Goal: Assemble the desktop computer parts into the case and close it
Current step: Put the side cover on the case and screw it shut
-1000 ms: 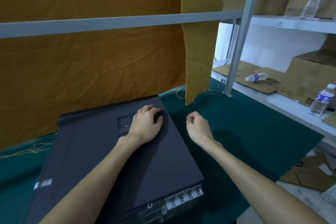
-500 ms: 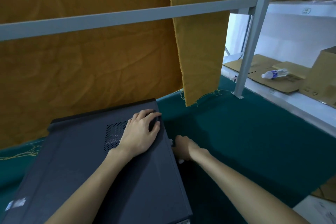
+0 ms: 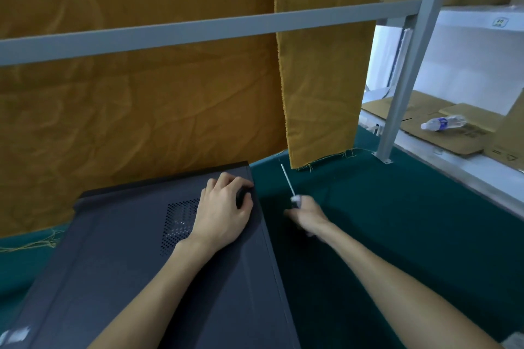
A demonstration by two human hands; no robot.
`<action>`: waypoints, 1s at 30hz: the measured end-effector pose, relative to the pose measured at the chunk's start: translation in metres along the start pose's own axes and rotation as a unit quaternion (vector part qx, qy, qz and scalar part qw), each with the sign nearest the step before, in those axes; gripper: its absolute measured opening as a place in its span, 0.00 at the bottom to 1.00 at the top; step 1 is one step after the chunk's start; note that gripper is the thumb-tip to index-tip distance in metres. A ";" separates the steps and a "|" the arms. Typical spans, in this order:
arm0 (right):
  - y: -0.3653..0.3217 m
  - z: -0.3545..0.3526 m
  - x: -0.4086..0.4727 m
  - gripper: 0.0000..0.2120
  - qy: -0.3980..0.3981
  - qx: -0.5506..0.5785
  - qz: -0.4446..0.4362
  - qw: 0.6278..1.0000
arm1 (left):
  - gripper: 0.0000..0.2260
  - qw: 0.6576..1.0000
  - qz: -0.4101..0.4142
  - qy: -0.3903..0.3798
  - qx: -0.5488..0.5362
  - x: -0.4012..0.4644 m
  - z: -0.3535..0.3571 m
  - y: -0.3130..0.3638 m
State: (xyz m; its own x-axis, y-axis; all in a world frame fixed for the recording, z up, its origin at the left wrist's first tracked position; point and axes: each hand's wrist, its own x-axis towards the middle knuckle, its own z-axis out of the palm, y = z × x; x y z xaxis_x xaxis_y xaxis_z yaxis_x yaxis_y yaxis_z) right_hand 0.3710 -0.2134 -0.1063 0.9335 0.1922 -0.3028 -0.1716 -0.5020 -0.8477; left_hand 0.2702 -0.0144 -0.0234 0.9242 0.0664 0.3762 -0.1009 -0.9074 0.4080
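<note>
Case: the dark computer case (image 3: 158, 278) lies flat on the green mat (image 3: 397, 235), its side panel up and seated, its far right corner near the mat's back edge, just under the hanging yellow cloth (image 3: 141, 122).
Left hand: the left hand (image 3: 224, 212) rests palm-down on the panel at that far right corner, fingers curled over a dark recess by the edge, pressing rather than holding anything.
Right hand: the right hand (image 3: 307, 217) hovers just beside the case's right edge, fingers wrapped round the handle of a screwdriver (image 3: 287, 183) whose thin shaft points up and away toward the cloth.
Step, as I judge it: the panel looks closed, so fastening it with screws is likely what remains; no screw is visible.
Risk, slip: if the left hand eases off, the panel could slide out of its seat before it is fixed.
Risk, tool: the shaft points away from the case; swinging it round could scrape the panel or snag the cloth's frayed hem (image 3: 326, 160).
Risk, aim: the case's rear face is hidden from this view, so the tip could miss a screw hole.
Edges: the cloth crowds the case's far side; the grey shelf post (image 3: 402, 88) stands at the mat's far right corner.
Open room: bare mat to the right of the case, between it and the post, gives the right arm space.
</note>
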 end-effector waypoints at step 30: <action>-0.040 0.028 0.078 0.03 0.080 -0.185 -0.043 0.979 | 0.10 0.998 -0.017 -0.003 -0.055 0.007 0.001 -0.011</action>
State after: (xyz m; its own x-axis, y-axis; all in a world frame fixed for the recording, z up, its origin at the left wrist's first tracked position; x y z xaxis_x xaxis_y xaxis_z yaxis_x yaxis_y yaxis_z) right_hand 0.4424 -0.1547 -0.1082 0.9818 0.1272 -0.1412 0.0068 -0.7659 -0.6429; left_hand 0.2778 -0.0048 -0.0264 0.9302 0.0934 0.3548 -0.1087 -0.8534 0.5097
